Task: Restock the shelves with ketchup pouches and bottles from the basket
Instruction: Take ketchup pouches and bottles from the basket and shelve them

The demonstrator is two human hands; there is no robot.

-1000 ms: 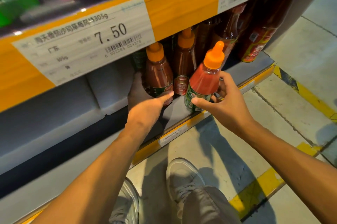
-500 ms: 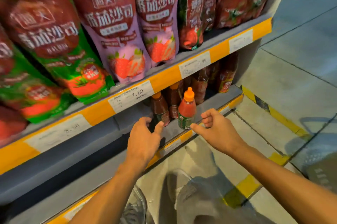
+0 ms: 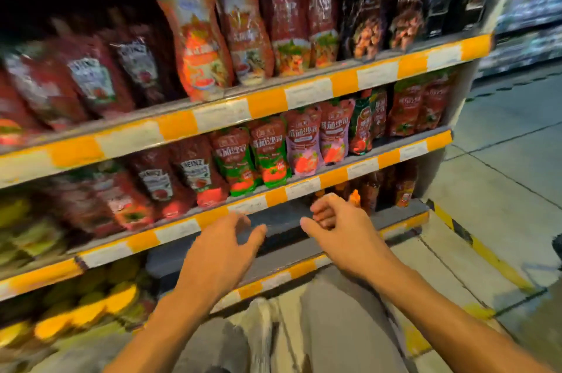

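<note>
We are holding both hands out empty before the bottom shelf (image 3: 398, 214): our left hand (image 3: 219, 254) spreading relaxed fingers, our right hand (image 3: 343, 236) curling loosely. An orange-capped ketchup bottle (image 3: 354, 198) is standing just beyond it. Ketchup pouches (image 3: 273, 153) are filling the blurred shelves above.

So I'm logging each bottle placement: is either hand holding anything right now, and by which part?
Nothing is held. The left hand is open and the right hand loosely curled, both empty, in front of the bottom shelf.
</note>
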